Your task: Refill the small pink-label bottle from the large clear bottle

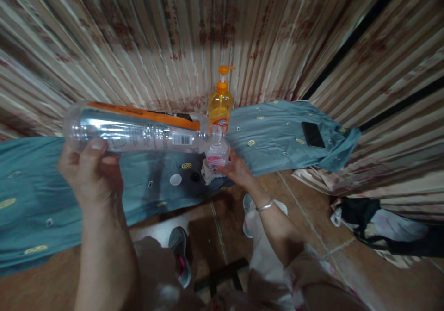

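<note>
My left hand point(93, 172) is wrapped round the base end of a large clear plastic bottle point(149, 137) with an orange and silver label. It lies nearly level in the air, its neck pointing right. My right hand point(237, 170) grips a small clear bottle point(218, 153) with a pink label, held upright. The large bottle's mouth is at the small bottle's neck; whether they touch or liquid flows, I cannot tell. Just behind stands an orange pump bottle point(220, 102) with yellow liquid. A crumpled cloth point(210, 176) lies below the small bottle.
A teal patterned cloth point(270, 121) covers the long bench. On it lie a white round cap point(175, 179), a dark round cap point(194, 177) and a black phone point(313, 134). Pleated curtains point(194, 33) hang behind. A dark bag point(385, 230) rests at right.
</note>
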Demonstrator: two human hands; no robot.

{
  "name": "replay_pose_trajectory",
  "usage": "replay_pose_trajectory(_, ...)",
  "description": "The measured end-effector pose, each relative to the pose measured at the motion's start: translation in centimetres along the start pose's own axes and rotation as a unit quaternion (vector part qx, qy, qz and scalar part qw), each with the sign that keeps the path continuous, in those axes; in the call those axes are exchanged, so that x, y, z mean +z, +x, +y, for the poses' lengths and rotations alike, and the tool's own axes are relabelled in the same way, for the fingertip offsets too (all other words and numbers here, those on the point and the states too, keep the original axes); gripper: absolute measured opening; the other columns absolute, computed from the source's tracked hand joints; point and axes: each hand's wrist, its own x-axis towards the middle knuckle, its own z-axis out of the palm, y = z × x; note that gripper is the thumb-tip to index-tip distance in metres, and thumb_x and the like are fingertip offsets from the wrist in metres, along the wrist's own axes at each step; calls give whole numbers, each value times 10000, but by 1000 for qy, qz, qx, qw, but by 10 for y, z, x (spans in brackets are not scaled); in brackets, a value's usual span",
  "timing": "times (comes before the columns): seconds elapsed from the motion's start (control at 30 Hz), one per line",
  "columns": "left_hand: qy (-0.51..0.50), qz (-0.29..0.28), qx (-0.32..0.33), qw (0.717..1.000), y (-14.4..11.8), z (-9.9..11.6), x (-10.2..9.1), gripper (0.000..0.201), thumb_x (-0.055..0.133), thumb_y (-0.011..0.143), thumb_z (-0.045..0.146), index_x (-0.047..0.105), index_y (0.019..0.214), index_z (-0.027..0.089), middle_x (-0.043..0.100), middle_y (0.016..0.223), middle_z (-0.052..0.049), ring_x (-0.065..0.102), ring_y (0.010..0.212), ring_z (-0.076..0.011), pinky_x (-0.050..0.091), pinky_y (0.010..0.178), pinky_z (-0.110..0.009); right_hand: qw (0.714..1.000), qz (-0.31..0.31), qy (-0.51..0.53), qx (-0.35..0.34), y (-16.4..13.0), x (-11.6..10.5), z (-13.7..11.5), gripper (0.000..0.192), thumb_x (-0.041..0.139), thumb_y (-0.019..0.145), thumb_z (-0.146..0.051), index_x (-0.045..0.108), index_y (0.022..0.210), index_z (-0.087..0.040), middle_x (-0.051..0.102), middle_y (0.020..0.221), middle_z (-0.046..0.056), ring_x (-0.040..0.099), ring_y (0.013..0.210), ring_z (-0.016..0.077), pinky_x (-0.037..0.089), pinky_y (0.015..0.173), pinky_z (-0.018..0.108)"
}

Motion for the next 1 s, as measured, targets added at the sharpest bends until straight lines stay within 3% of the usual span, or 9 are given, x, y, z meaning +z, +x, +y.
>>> replay_pose_trajectory(0.33,0,1,1,1000,-1,0,1,243,641,502,144,649,744,158,604,742,0,588,729,-137,471,775,-353,1000,-2,-2,6,-1,-2,-4,564,645,754,-422,449,1202,-141,654,1012,100,641,867,244,496,739,336)
replay_pose_trajectory(1.0,34,9,-5,999,0,0,2,203,639,483,186,604,682,178,531,711,18,554,704,-137,453,831,-421,1000,-4,-7,-4,0,-1,0,631,657,752,-396,385,1268,-156,650,1050,111,640,905,243,489,757,330)
